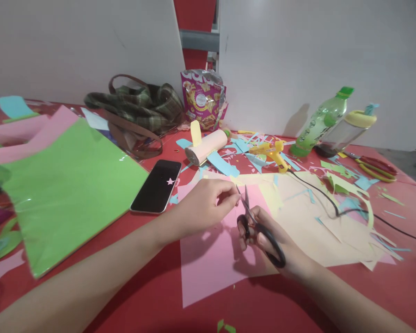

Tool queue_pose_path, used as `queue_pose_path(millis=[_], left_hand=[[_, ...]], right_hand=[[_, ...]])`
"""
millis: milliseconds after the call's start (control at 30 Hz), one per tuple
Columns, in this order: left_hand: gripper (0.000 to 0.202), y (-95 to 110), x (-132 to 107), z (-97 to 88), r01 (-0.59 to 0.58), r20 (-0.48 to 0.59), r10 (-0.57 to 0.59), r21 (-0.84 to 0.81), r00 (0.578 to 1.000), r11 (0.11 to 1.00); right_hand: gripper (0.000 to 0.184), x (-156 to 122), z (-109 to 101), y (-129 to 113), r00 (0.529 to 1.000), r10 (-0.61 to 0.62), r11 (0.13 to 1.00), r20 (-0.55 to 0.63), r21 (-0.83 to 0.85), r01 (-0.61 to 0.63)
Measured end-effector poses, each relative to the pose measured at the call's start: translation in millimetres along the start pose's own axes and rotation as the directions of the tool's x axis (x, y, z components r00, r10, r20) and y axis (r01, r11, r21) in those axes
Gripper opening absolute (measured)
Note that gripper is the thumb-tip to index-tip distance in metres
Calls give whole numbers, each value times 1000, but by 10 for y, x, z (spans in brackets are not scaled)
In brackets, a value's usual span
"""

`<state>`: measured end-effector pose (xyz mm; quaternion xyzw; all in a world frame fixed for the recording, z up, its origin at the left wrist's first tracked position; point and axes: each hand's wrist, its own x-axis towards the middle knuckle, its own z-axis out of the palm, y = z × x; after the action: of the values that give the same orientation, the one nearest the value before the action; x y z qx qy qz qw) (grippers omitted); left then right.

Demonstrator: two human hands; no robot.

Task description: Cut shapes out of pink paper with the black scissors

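Observation:
My right hand (266,236) has its fingers through the handles of black-handled scissors (251,215), whose blades point away and stand slightly apart. Right at the blade tips, my left hand (210,201) is closed in a pinch; whatever lies between its fingertips is too small to make out. Below both hands a pink paper sheet (204,273) lies on the red table (145,286). A black-screened phone (154,189) rests left of my left hand, with a small pink star (170,181) on it.
A paper-wrapped tube (208,147) with wing-like strips lies ahead, near a yellow glue gun (272,152) whose black cord crosses cream paper (308,231). Green sheets (72,194) are at left. A bag (149,106), snack pouch (203,99), green bottle (321,122) and tumbler (348,132) stand behind.

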<state>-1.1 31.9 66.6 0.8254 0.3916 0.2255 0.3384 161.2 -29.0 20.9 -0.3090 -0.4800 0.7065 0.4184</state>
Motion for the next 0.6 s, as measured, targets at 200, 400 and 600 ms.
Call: queue_pose_path(millis=[200,400,600], left_hand=[[21,30,2,-3,-1,-11,1,-12,1000,1000],[22,37,-15,25,14,-21,-15,-31,1000,999],[23,38,-17,43,37,-17,-38,-39,999,999]], right_hand=[[28,-7,2,-6,1000,7,1000,2,13,-7],[29,-4,-1,13,1000,17,999,1,34,-17],[28,-7,3,11,1000,16,999,-7,42,-16]])
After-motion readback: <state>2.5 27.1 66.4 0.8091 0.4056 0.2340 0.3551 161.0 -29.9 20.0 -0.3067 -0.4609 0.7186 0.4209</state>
